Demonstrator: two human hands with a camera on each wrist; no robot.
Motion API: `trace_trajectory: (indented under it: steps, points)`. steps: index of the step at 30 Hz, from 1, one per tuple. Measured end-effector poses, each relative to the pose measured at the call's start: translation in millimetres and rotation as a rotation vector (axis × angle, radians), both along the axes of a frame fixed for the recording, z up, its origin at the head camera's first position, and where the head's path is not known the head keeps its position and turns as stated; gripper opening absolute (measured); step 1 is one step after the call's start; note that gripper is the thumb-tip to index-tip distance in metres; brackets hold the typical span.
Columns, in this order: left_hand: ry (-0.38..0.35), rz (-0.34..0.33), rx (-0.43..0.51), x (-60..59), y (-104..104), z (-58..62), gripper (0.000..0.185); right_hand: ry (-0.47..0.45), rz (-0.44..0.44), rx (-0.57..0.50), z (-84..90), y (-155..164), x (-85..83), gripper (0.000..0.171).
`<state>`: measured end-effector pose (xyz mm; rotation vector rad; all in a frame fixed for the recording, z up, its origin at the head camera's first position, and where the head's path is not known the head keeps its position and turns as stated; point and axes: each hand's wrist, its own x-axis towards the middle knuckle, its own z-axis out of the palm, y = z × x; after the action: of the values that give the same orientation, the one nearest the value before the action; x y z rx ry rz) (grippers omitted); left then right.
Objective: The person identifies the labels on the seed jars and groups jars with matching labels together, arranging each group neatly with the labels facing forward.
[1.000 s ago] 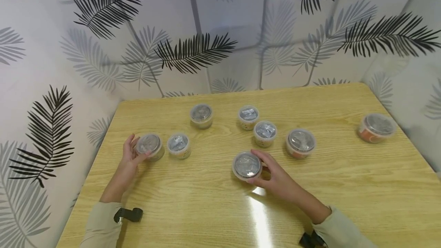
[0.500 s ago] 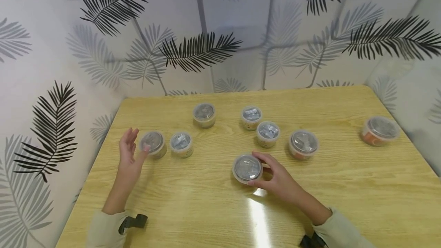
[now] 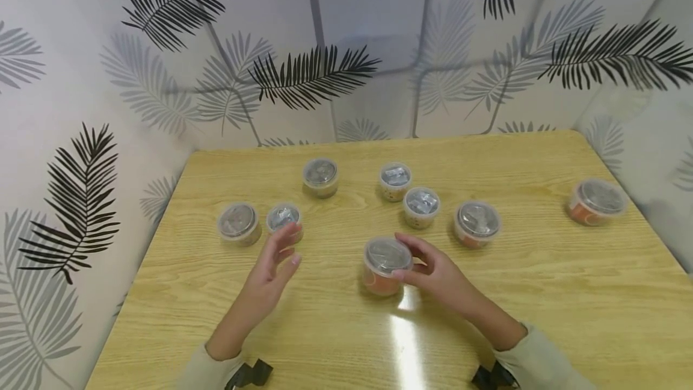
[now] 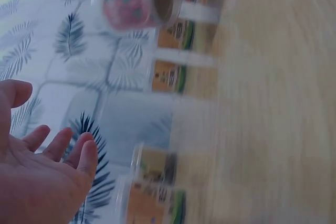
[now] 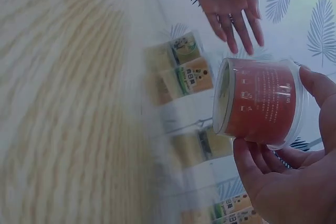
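My right hand [image 3: 433, 269] grips a round clear plastic tub [image 3: 385, 266] with a lid and a red label. Fingers and thumb wrap its sides, and the right wrist view shows the tub [image 5: 260, 100] tipped, its base apart from the wooden surface. My left hand [image 3: 271, 275] holds nothing; its fingers are loosely spread in front of a small lidded tub [image 3: 283, 216], overlapping its lower edge in the head view. Left of that small tub stands a larger pale tub [image 3: 238, 223]. The left wrist view also shows the left palm [image 4: 42, 182] and the held tub [image 4: 128, 3].
Farther back on the wooden table [image 3: 325, 342] stand a pale tub [image 3: 320, 178] and two small tubs, one behind [image 3: 395, 181] and one nearer [image 3: 421, 207]. Red-labelled tubs sit right of centre [image 3: 477, 224] and at far right [image 3: 597, 201]. A leaf-patterned wall [image 3: 357, 101] rises behind.
My left hand has left the larger pale tub and moved right, toward the middle. The right hand's tub has tilted up, so its red side now faces the head camera.
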<state>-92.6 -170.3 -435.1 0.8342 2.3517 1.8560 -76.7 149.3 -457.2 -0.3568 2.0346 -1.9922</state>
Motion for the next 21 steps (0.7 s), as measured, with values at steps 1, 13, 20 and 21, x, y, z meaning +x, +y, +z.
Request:
trace_trajectory:
  steps: [1, 13, 20, 21]
  points:
    - [-0.018, -0.025, -0.002, 1.9, 5, -1.8, 0.049, -0.008, 0.008, -0.011, 1.9, -1, 0.5, 0.069]
    - [-0.225, -0.178, 0.011, 21.7, 64, -11.9, 0.052, -0.086, 0.086, -0.074, 14.5, -16, 6.1, 0.067]
    - [-0.293, -0.104, 0.003, 30.8, 87, 2.9, 0.057, -0.032, 0.042, -0.008, 17.1, -21, 7.8, 0.063]
    - [-0.303, -0.1, 0.014, 32.5, 89, 6.8, 0.057, -0.029, 0.032, 0.004, 17.5, -21, 7.8, 0.062]
